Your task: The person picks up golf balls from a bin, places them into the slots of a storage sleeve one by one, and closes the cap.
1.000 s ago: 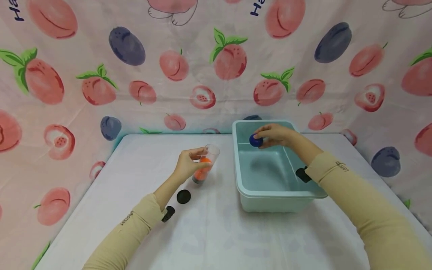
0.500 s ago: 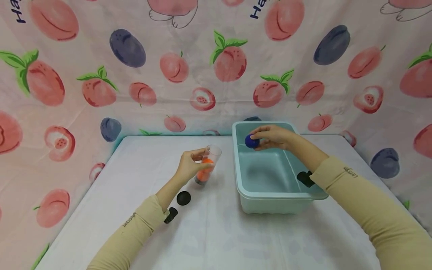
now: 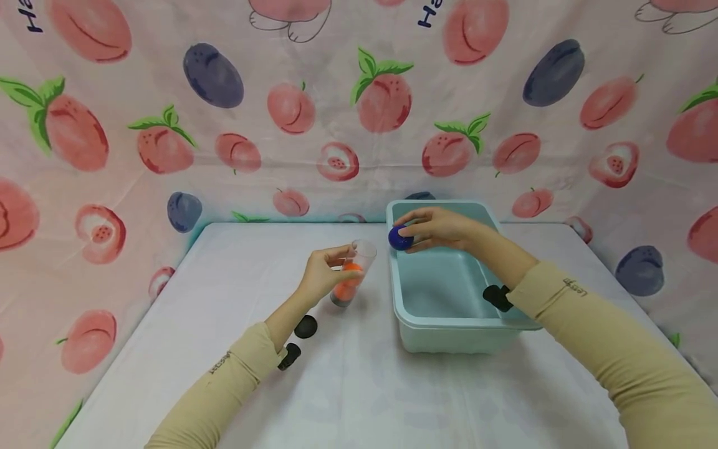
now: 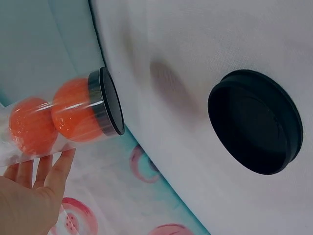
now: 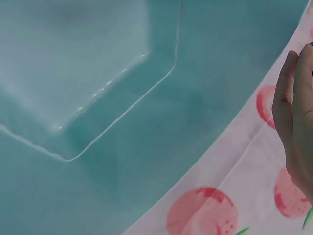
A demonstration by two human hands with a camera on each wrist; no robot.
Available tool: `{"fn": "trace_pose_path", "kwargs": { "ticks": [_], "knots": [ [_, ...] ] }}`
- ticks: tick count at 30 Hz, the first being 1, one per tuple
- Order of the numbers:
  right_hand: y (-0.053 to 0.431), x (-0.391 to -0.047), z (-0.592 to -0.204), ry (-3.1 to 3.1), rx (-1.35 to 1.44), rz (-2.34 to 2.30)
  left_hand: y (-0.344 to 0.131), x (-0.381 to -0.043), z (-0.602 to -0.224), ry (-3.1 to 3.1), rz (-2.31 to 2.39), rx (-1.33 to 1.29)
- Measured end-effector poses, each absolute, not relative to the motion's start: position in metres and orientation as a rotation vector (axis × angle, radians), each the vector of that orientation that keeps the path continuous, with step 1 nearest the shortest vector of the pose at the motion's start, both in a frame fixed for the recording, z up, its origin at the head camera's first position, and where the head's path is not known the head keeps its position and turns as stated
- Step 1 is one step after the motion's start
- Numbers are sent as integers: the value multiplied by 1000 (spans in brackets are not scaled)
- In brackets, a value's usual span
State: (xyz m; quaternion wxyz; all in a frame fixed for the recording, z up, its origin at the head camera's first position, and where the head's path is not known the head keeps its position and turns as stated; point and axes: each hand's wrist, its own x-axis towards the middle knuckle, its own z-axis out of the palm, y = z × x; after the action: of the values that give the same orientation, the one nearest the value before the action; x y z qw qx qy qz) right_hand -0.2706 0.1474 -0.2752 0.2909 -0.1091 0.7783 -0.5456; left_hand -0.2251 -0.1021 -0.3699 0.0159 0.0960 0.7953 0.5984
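My left hand grips a clear plastic tube that leans to the right over the table. Two orange balls are stacked inside it, above a black cap that closes the lower end; the upper end is uncovered. Between fingers and thumb my right hand pinches a dark blue ball, held over the left rim of the light blue tub. In the right wrist view the hand shows at the right edge, with the ball almost wholly hidden.
The light blue tub stands right of centre on the white-covered table. A loose black lid lies on the table near my left wrist. A fruit-patterned cloth hangs behind.
My right hand has carried the blue ball left, from over the tub's inside to its left rim. The left hand has shifted slightly right with the tube.
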Motion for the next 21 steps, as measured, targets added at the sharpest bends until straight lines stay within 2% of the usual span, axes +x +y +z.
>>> {"fn": "trace_pose_path", "kwargs": {
  "ticks": [12,21],
  "knots": [
    [119,-265,-277,2050,-292,-1464,-97,-224,-372,2451,1857,339],
    [122,-257,-270,2087,-405,-1468,-92,-225,-381,2505,1807,285]
  ]
}}
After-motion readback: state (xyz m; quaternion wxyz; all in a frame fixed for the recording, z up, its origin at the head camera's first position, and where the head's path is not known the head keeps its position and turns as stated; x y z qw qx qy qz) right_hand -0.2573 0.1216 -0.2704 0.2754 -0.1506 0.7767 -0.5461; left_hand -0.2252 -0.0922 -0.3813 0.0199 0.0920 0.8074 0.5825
